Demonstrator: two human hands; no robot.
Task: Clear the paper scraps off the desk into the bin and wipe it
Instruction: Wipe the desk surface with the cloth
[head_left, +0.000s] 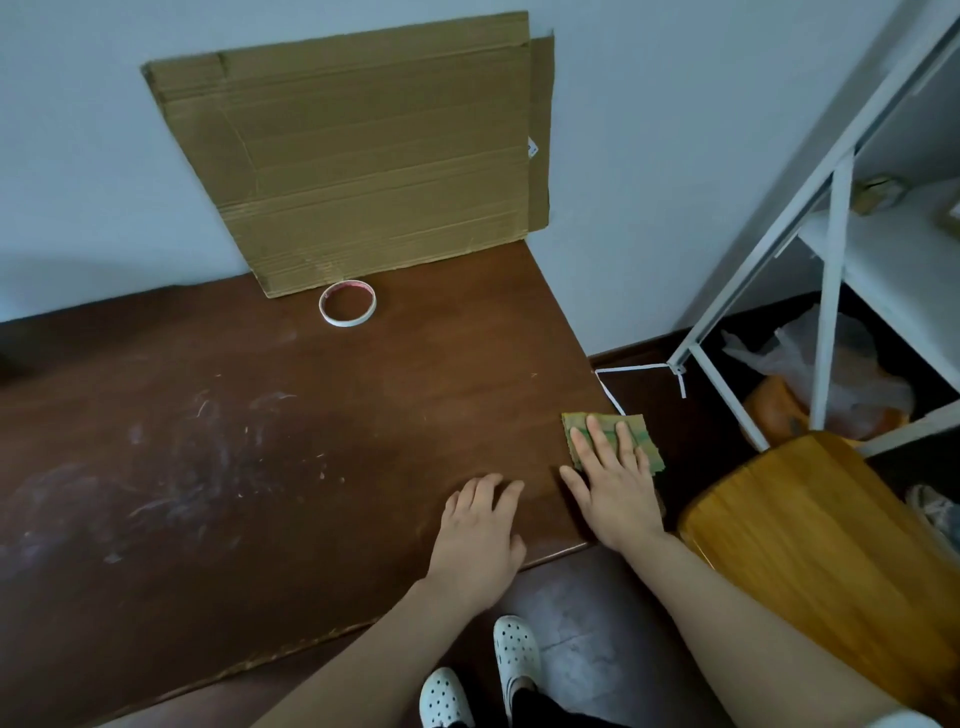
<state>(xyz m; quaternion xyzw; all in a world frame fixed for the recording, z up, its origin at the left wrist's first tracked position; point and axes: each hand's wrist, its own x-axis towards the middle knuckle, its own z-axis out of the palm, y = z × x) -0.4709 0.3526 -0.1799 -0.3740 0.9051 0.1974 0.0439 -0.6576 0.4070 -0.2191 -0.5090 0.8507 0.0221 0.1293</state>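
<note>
Head: right grip (615, 491) flat on cloth (575, 434); left grip (480, 535) on desk (291, 415).

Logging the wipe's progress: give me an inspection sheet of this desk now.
surface: desk brown, pale smears and a few specks at left.
job's things: cloth at the right edge, overhanging it.
clutter: tape ring in front of cardboard that leans on the wall.
grips: left grip rests on desk, empty; right grip presses cloth flat.
cables: nothing seen.
surroundings: white shelf, bag beneath, wooden stool, white strip by the shelf foot.
</note>
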